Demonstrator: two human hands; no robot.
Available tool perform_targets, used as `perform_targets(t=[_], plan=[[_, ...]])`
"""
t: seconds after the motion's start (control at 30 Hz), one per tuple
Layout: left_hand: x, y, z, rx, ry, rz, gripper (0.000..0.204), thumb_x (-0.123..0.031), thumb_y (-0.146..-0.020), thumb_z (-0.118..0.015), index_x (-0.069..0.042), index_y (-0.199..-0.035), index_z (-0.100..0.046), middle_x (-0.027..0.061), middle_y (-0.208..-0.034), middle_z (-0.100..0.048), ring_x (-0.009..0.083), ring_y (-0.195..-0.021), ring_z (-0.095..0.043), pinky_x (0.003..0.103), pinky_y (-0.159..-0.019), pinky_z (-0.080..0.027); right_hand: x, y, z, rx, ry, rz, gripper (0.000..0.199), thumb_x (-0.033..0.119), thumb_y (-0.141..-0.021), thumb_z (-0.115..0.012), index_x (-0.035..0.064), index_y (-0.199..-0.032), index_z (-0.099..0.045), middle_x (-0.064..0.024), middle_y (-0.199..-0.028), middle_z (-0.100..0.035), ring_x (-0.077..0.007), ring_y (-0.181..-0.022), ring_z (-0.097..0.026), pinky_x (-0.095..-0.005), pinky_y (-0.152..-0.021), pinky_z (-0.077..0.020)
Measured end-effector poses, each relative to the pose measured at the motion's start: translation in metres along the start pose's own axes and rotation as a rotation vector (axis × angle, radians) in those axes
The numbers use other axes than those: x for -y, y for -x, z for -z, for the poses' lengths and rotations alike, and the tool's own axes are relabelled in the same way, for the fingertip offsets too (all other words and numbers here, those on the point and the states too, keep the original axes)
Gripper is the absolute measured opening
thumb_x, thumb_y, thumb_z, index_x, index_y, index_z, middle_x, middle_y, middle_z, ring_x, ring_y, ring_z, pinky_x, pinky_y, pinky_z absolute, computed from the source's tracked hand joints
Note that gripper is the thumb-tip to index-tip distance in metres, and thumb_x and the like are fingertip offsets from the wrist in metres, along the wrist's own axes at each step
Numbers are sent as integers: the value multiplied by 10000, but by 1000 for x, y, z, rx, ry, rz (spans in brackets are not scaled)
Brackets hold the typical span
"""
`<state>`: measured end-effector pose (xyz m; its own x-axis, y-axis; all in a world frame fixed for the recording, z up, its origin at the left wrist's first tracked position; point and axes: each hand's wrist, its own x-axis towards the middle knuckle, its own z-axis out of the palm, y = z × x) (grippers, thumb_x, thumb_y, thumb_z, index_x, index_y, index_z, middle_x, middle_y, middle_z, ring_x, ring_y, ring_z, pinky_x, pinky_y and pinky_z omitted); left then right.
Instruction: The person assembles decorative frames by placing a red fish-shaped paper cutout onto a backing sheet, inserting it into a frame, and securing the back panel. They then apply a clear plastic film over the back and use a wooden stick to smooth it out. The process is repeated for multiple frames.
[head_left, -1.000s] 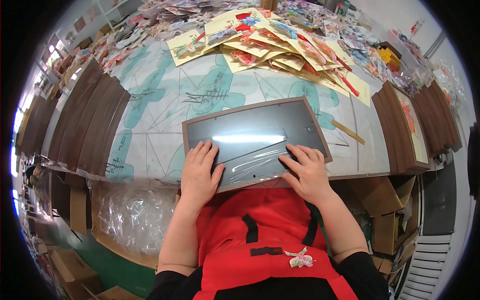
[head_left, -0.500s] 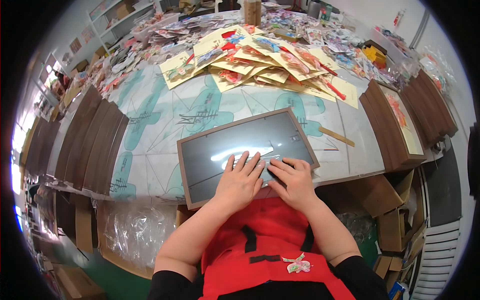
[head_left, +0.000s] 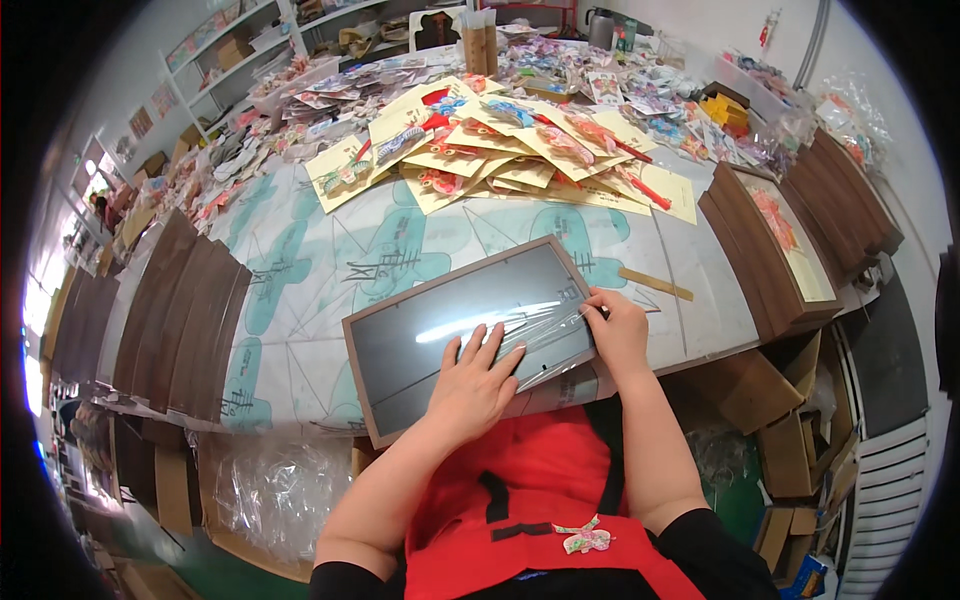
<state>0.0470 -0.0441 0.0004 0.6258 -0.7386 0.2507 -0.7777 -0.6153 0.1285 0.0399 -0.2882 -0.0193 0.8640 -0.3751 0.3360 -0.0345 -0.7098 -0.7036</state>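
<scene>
A picture frame [head_left: 455,305] with a brown rim and a dark, glossy panel lies aslant at the table's front edge. My left hand [head_left: 472,388] rests on the panel, palm down with the fingers spread. Clear plastic film [head_left: 548,338] runs in stretched creases across the panel's right part. At the frame's right edge my right hand [head_left: 620,330] pinches the film's end between thumb and fingers, lifting it a little off the panel. The film's other end is partly hidden near my left fingers.
Cream cards [head_left: 500,165] with colourful fish-like ornaments lie heaped behind the frame. A flat wooden stick [head_left: 655,284] lies to the right. Brown frames stand stacked on the left [head_left: 185,320] and right [head_left: 765,255]. Below the table, a cardboard box [head_left: 290,565] holds crumpled clear plastic.
My right hand has moved from the panel's middle to the frame's right edge, drawing the clear film out with it. My left hand stays flat on the panel.
</scene>
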Motion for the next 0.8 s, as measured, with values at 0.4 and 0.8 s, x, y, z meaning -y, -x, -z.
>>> perform_targets(t=[0.4,0.8], plan=[[79,-51,-22,-475,1457,651,419,-107,-962,-463,-36,-1367,-386,139,-1180,-563,241,-1138,-525,379,-973,-440,12,-5,-13,-8,101,182,250,138,-862,-537,69,-1091,-610,-126,-1073,-610,-353,-927,-595,-420,-779,-483],[189,206,28,-1317,1511,711,301,-86,-974,-385,9,-1252,-451,94,-992,-555,184,-921,-562,306,-806,-488,13,-4,-13,48,94,123,361,-20,-837,-414,51,-1136,-604,-188,-1059,-613,-387,-943,-587,-433,-809,-467]])
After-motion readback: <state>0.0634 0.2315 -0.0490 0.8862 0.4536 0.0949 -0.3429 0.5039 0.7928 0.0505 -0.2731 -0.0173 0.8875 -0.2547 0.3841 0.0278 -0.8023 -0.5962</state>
